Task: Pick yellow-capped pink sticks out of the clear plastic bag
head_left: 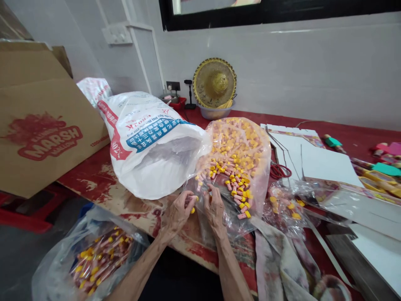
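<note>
My left hand [181, 207] is curled at the table's front edge, its fingers closed around small pink tubes with yellow caps [189, 200]. A yellow cap shows just below its fingertips. Close beside it, my right hand [214, 207] rests over the mouth of a clear plastic bag [265, 167], thumb and bent fingers apart. Nothing shows between them. Many more yellow-capped pink tubes [239, 184] fill that bag and spill toward its mouth. At lower left, an open clear bag [46, 261] holds longer clear tubes with pink contents and yellow caps [100, 259].
A large white printed sack [156, 144] lies open-mouthed behind my left hand. The cardboard box [46, 125] stands at left. On the right are red-handled scissors [280, 170], white card sheets [326, 161], crumpled plastic [283, 205] and a cloth [278, 259]. A straw hat [205, 83] stands against the wall.
</note>
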The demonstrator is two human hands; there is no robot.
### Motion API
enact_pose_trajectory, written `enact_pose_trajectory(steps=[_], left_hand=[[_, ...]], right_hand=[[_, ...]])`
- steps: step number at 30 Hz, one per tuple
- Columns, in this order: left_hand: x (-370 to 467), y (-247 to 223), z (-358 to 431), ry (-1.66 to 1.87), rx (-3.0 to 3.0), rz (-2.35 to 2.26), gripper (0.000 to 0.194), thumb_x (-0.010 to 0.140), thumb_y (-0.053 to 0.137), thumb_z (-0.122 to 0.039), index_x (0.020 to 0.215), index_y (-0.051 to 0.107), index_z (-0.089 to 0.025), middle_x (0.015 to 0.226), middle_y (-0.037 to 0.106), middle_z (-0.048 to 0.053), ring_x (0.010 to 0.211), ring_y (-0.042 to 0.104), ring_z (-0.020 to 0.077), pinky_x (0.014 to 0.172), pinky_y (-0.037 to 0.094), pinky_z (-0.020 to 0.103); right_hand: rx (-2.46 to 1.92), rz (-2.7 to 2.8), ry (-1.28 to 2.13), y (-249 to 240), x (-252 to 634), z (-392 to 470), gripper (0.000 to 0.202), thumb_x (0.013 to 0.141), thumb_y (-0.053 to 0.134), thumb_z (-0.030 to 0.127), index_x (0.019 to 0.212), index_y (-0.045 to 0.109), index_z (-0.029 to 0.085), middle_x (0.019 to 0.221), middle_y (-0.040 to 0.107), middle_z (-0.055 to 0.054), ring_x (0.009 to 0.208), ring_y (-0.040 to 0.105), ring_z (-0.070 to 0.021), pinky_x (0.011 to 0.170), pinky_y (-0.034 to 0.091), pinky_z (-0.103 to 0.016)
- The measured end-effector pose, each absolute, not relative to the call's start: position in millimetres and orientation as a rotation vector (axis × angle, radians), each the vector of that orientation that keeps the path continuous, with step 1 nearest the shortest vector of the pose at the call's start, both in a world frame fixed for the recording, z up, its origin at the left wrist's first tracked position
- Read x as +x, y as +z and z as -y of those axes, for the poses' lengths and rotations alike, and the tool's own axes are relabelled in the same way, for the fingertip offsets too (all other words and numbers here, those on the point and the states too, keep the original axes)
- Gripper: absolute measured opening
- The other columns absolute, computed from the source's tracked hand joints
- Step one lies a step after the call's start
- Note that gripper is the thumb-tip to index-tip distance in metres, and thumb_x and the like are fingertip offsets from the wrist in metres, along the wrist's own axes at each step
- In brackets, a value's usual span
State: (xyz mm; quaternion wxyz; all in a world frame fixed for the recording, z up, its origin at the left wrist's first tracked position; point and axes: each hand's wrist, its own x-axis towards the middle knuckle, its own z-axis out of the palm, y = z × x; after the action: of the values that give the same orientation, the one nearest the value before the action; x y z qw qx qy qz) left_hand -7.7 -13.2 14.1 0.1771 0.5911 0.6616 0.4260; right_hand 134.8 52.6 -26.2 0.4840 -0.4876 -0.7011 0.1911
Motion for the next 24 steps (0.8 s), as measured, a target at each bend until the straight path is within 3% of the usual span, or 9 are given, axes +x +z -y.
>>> enact_pose_trajectory(steps=[6, 12, 17, 24], left_hand=[[-7.6, 14.8, 11.7, 1.149, 1.713, -1.792, 0.011, 0.099, 0.058, -0.033, 0.097, 0.065, -0.024, 0.090, 0.076, 0.001, 0.080, 0.076, 0.0171, 0.074, 0.062, 0.028], [-6.4, 21.6, 15.8, 1.346, 1.636, -1.903, 0.023, 0.105, 0.055, -0.043, 0.111, 0.067, -0.024, 0.099, 0.077, 0.004, 0.089, 0.076, 0.0183, 0.080, 0.062, 0.029], [-8.2, 13.3, 16.2, 1.168, 1.866, -1.879, 0.017, 0.106, 0.051, -0.033, 0.105, 0.066, -0.024, 0.099, 0.074, 0.003, 0.088, 0.075, 0.0176, 0.077, 0.061, 0.028], [-9.5, 17.8, 19.8, 1.261, 1.824, -1.888, 0.018, 0.107, 0.052, -0.035, 0.109, 0.066, -0.024, 0.101, 0.074, 0.004, 0.091, 0.074, 0.0174, 0.082, 0.061, 0.029]], right_hand=[[-1.270, 1.792, 0.453, -26.3, 133.8, -51.2, 0.036, 0.104, 0.039, 0.026, 0.121, 0.071, 0.021, 0.102, 0.071, -0.008, 0.081, 0.067, -0.0196, 0.067, 0.050, -0.029], [-1.186, 1.707, 0.511, -19.9, 136.2, -49.8, 0.036, 0.105, 0.039, 0.027, 0.123, 0.070, 0.021, 0.110, 0.073, -0.010, 0.095, 0.069, -0.0213, 0.081, 0.054, -0.032], [-1.277, 1.819, 0.486, -21.8, 134.0, -47.8, 0.037, 0.106, 0.037, 0.027, 0.118, 0.072, 0.022, 0.105, 0.072, -0.008, 0.076, 0.066, -0.0187, 0.062, 0.048, -0.028], [-1.172, 1.656, 0.496, -19.9, 134.7, -49.9, 0.038, 0.107, 0.038, 0.031, 0.128, 0.067, 0.020, 0.113, 0.073, -0.011, 0.099, 0.069, -0.0221, 0.081, 0.055, -0.032]])
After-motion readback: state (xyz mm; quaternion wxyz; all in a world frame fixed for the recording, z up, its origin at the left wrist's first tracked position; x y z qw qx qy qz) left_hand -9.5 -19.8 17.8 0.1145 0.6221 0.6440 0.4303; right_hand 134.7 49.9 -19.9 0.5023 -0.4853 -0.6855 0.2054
